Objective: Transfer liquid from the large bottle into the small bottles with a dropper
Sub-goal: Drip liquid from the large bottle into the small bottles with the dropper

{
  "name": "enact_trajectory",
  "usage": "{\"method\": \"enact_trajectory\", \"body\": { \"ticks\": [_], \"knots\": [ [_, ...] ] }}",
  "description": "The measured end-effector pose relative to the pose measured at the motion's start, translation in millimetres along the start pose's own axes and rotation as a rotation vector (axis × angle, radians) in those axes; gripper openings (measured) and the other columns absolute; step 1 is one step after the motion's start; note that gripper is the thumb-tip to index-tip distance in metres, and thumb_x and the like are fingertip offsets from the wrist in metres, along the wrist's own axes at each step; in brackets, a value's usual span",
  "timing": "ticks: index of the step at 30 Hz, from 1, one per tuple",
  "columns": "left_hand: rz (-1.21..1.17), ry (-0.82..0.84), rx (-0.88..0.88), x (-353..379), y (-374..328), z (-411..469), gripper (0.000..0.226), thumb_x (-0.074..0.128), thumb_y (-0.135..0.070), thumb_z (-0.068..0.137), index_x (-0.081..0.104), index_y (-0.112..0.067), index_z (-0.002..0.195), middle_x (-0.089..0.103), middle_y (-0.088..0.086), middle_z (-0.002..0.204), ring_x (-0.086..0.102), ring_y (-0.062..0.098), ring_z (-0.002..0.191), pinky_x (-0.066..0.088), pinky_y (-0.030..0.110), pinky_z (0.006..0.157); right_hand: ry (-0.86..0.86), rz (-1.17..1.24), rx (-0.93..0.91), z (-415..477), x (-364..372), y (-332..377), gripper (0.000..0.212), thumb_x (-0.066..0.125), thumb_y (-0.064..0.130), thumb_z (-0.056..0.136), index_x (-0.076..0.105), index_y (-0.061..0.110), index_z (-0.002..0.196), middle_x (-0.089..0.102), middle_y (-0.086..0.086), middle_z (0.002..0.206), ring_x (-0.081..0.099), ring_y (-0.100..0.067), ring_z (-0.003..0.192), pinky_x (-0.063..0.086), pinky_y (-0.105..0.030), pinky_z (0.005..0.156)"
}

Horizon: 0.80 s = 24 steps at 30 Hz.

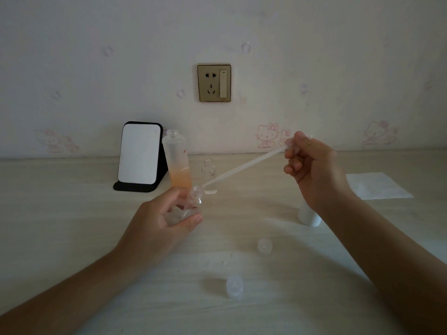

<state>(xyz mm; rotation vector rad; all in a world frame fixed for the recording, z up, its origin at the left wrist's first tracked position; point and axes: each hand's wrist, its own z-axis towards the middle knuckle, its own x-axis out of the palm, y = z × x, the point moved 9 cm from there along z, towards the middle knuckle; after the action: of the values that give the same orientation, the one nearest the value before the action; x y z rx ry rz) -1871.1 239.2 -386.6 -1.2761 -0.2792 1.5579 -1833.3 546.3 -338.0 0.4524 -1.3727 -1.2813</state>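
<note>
While left fingers (192, 220) curl round a tilted small bottle (196, 196), raised right fingers (294, 165) pinch the dropper (242, 168).

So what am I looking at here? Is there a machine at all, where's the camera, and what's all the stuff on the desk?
There is no machine. These are a person's two bare hands, filmed by one wide-angle camera worn on the head, looking forward and down. The left hand holds a small clear bottle, open at the top. The right hand pinches the top end of a long dropper, whose tip is close to that bottle's mouth. Behind them stand the large bottle, uncapped, with orange liquid in its lower part, and a second small bottle. Also on the table are a mirror, a clear cap, a nearer clear cap, a white cylinder partly hidden by the right forearm, and a sheet of white paper.
</note>
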Motion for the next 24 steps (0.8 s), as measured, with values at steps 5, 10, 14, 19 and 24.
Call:
{"method": "enact_trajectory", "body": {
  "ticks": [5,10,14,19,24],
  "knots": [
    [-0.077,0.162,-0.029,15,-3,-7,0.046,0.084,-0.06,0.073,0.065,-0.037,0.108,0.079,-0.018,0.108,0.072,0.002,0.108,0.052,0.036,0.096,-0.071,0.002,-0.013,1,-10,2,0.031,0.06,0.02,0.103,0.063,0.013,0.073,0.061,-0.003,0.067,0.043,-0.011,0.046,0.046,-0.024,0.048],
    [0.001,0.305,0.038,32,-10,-13,0.043,0.082,-0.067,0.073,0.067,-0.041,0.103,0.076,-0.014,0.102,0.072,0.01,0.1,0.054,0.033,0.089,-0.068,-0.02,-0.015,2,-10,1,0.025,0.062,0.02,0.102,0.062,0.009,0.08,0.06,-0.001,0.066,0.043,-0.011,0.047,0.046,-0.024,0.048],
    [-0.023,0.248,0.076,25,-12,-10,0.05,0.079,-0.075,0.069,0.066,-0.039,0.101,0.074,-0.013,0.1,0.068,0.008,0.094,0.048,0.017,0.081,-0.067,-0.028,-0.014,2,-10,0,0.023,0.063,0.021,0.102,0.063,0.008,0.082,0.061,-0.002,0.066,0.043,-0.011,0.047,0.046,-0.025,0.049],
    [-0.243,-0.027,0.071,-11,-12,1,0.033,0.061,-0.06,0.09,0.07,-0.029,0.09,0.074,0.0,0.086,0.064,0.034,0.079,0.05,0.054,0.076,-0.069,-0.034,-0.021,2,-10,1,0.024,0.063,0.021,0.102,0.065,0.009,0.081,0.061,-0.001,0.065,0.044,-0.011,0.048,0.047,-0.025,0.049],
    [-0.28,-0.399,-0.067,-56,18,32,0.035,0.071,-0.057,0.078,0.064,-0.032,0.102,0.07,-0.015,0.094,0.064,0.005,0.085,0.051,0.035,0.077,-0.077,-0.021,-0.012,2,-12,-1,0.025,0.063,0.022,0.101,0.066,0.008,0.08,0.061,-0.002,0.064,0.044,-0.011,0.047,0.047,-0.025,0.049]
  ]
}}
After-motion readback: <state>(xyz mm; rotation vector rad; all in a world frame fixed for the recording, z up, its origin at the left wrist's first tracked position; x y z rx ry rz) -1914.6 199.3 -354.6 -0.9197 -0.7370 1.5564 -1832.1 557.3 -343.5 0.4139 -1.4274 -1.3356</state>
